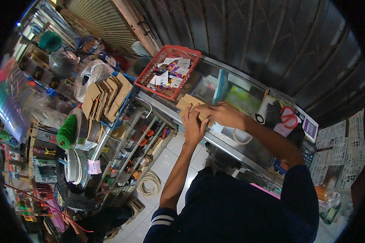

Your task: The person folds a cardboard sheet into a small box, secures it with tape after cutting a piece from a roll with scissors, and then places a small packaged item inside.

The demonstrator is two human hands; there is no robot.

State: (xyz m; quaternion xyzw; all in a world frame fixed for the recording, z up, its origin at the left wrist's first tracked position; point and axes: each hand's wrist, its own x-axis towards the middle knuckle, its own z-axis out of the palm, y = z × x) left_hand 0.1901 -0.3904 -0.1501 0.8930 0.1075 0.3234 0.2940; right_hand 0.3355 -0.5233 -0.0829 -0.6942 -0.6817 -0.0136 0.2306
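Observation:
A small piece of folded brown cardboard [186,101] lies on the glass counter [253,152], close to its front edge. My left hand [194,126] grips its near side, fingers bent over the top. From the right, my right hand [227,114] reaches across and presses its fingers onto the same cardboard, next to the left fingers. Part of the cardboard is hidden beneath both hands. Just behind it stands a red plastic basket [172,96] holding small printed cards or packets [174,73]. A tape roll [242,137] rests below my right forearm.
Red-handled scissors [288,117] lie farther right on the counter. To the left, a blue basket [123,107] holds folded cardboard pieces [107,95], near a green twine spool [67,131]. A coiled hose [149,183] lies on the tiled floor. Another person's hand [71,220] shows at lower left.

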